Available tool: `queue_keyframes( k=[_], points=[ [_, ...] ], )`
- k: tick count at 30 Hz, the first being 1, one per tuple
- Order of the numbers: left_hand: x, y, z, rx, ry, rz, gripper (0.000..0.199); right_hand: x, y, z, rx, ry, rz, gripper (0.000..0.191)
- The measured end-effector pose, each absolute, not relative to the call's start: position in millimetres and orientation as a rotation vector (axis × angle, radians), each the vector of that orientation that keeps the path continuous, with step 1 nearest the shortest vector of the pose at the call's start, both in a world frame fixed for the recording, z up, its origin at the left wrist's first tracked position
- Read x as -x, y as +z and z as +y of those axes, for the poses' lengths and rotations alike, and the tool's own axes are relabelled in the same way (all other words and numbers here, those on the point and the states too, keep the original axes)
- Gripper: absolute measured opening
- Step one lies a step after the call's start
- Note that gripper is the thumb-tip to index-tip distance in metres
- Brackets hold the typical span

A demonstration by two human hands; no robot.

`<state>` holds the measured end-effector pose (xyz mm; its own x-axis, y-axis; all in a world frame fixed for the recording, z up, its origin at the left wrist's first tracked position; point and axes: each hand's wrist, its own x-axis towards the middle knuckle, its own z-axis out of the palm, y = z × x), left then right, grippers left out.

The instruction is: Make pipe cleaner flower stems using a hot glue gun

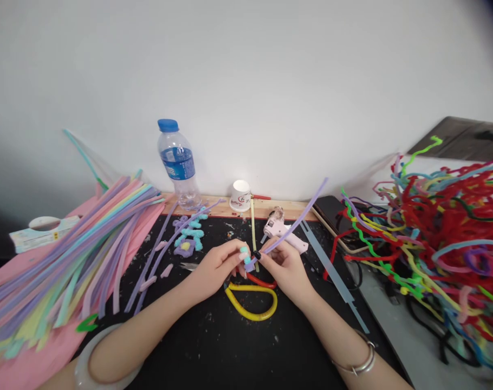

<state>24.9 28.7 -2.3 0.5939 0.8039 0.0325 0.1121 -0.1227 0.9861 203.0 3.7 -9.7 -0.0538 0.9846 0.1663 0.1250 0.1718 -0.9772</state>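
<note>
Lilac fuzzy stem [301, 216] slants up from a person's fingertips at the middle of a black mat [206, 346], its far end free in the air; the right hand [285, 265] pinches it between thumb and forefinger, while the left hand [226, 260] has its fingers drawn together on a small teal piece [246, 259] at the stem's lower end. Should either pinch ease, the join, partly hidden by the fingers, could slip or twist apart, and a hard pull might kink the stem. Its long free length passes in front of a pink glue gun [289, 234] and could snag there on a careless turn; whether the gun is hot cannot be told. Scissors with a yellow-and-red handle [257, 315] lie just below the hands, likeliest to get in the way of a lowered wrist. Beyond stand a paper cup [241, 196] and a water bottle [181, 168], with pastel stems [108, 244] heaped at left and a bright tangle of stems [445, 227] crowding the right
</note>
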Motion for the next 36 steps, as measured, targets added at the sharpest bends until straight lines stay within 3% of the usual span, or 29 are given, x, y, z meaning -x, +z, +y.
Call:
queue_keyframes(
  k=[12,18,25,36],
  points=[
    [-24,-6,30,-1.376,0.725,0.746,0.023,-203,-12,3,1.188,1.002,-1.409,0.021],
    [-27,-10,31,-1.311,0.789,0.777,0.04,-202,-10,2,1.224,0.961,-1.404,0.021],
    [-27,-4,32,-1.274,0.742,0.823,0.024,-202,-11,2,1.206,0.964,-1.414,0.022],
    [-23,4,32,-1.207,0.687,0.828,0.029,-203,-12,2,1.16,1.001,-1.43,0.02]
  ],
)
